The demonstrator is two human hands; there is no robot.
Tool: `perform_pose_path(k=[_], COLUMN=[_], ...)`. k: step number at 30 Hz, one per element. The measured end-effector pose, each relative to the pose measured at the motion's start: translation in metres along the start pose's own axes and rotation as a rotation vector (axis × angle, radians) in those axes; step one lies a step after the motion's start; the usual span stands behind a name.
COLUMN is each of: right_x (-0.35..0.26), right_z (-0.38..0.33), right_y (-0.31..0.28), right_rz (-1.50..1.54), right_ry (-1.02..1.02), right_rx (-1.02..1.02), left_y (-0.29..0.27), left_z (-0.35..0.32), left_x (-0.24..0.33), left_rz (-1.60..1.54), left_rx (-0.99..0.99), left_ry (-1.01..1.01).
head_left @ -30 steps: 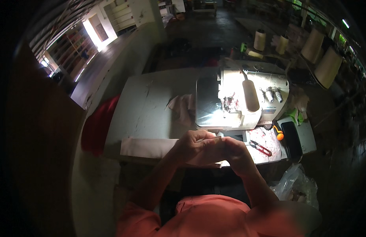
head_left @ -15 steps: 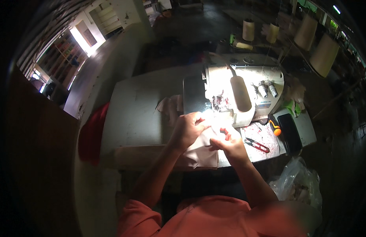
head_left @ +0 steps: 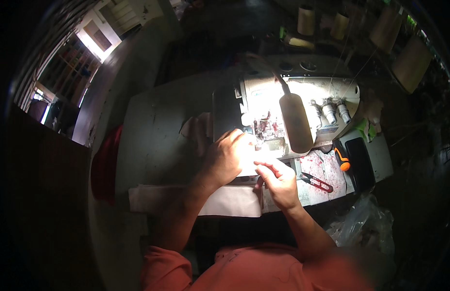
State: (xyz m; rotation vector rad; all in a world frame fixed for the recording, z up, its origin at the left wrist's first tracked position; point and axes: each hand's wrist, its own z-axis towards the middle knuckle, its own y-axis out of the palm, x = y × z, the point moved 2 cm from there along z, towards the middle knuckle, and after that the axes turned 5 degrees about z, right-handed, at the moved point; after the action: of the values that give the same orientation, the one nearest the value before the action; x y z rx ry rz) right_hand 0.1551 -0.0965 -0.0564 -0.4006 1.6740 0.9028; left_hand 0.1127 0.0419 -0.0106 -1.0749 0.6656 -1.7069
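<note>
My right fingers (head_left: 276, 168) pinch pale, thin cloth (head_left: 248, 170), apparently to steady it; whether my left fingers (head_left: 234, 139) grip, I can't tell.

Pale worktable (head_left: 154, 126) with rounded corners, in a dim, unevenly lit interior. Beyond its left edge runs a grey partition wall (head_left: 130, 72); past this wall, off the far left corner, filled shelves (head_left: 69, 63) stand beside a brilliantly lit opening (head_left: 88, 46). Dark floor (head_left: 222, 19) extends behind the far edge. A dark brown surface (head_left: 45, 184) occupies the area well left of the table. Strong white light falls toward the right half; the left half lies in grey shadow. Small green gaps (head_left: 412, 22) show beyond the far right corner.
</note>
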Motion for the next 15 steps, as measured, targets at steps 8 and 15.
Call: perform_pose_path(k=[8,15], right_x=[0.0,0.001], right_z=[0.003,-0.024], right_y=[0.002,-0.021], right_rz=[0.047,0.024], right_ry=[0.028,-0.058], right_rx=[-0.004,0.072], left_y=[0.01,0.017], left_z=[-0.022,0.017], left_x=[0.004,-0.054], left_rz=[0.087,0.343], left_rx=[0.053,-0.278], left_ry=[-0.077,-0.187])
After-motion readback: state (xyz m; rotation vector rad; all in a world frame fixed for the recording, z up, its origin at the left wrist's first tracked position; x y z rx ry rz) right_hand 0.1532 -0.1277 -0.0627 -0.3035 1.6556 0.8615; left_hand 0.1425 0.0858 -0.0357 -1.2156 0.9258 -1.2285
